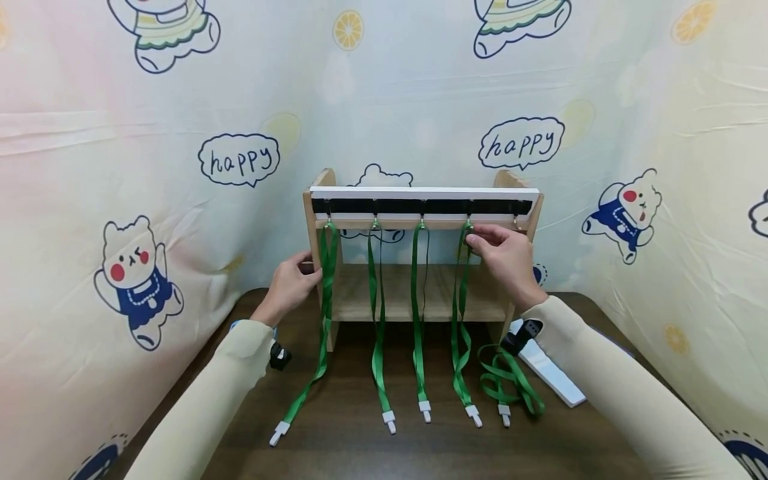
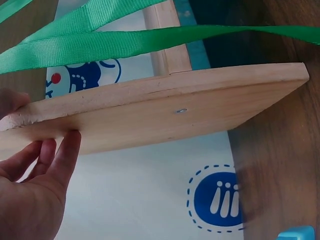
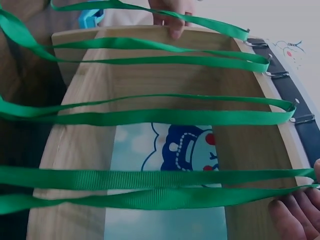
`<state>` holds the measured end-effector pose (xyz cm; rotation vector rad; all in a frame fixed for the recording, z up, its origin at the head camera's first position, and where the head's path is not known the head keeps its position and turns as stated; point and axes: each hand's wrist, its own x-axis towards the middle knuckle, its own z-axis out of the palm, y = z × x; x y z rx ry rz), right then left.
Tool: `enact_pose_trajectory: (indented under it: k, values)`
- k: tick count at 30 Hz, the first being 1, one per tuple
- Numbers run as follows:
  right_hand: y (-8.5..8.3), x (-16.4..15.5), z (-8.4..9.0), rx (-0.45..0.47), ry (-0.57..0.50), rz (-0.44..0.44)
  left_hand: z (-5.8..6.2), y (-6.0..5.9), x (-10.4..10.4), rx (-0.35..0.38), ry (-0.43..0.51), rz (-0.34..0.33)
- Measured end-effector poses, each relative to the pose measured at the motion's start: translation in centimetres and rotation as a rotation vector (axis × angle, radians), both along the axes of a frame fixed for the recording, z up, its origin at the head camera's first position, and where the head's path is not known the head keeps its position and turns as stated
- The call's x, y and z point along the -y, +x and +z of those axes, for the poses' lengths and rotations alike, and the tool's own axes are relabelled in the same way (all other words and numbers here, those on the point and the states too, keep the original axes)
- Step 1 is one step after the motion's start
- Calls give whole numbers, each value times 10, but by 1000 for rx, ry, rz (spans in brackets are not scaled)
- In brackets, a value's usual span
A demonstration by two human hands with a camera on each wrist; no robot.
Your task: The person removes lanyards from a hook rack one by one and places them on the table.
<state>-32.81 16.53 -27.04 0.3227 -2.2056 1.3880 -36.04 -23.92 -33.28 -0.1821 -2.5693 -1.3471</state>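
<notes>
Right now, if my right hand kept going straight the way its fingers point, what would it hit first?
Your right hand points left along the hook rail and already pinches the fourth green strap at its hook. Going on, it would probably meet the third strap next, though depth is hard to judge.

The head view looks forward and slightly down from above the table's near edge (image 1: 360, 460), taking in the whole wooden rack (image 1: 420, 263) at its far edge against the printed cloth.

The left wrist view sits very near the rack's left side panel (image 2: 165, 117), looking along it, with the left hand (image 2: 30, 195) at the picture's lower left.

The right wrist view looks close across the rack's front from its right side, along the green straps (image 3: 150, 117) toward the left panel.

All three share the rack and straps; the right wrist view also catches the left hand's fingers (image 3: 172, 22) on the far panel.
</notes>
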Motion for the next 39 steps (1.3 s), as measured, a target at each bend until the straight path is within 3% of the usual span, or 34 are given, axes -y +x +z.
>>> enact_pose_trajectory:
  k: [19, 27, 39]
  values:
    - [-1, 16, -6, 87, -137, 57, 2, -1, 1, -8, -3, -7]
    - [-1, 24, -9, 78, -217, 136, -2, 2, 1, 13, 10, -14]
    - [-3, 23, -8, 111, -296, 144, -2, 1, 2, 2, 0, -24]
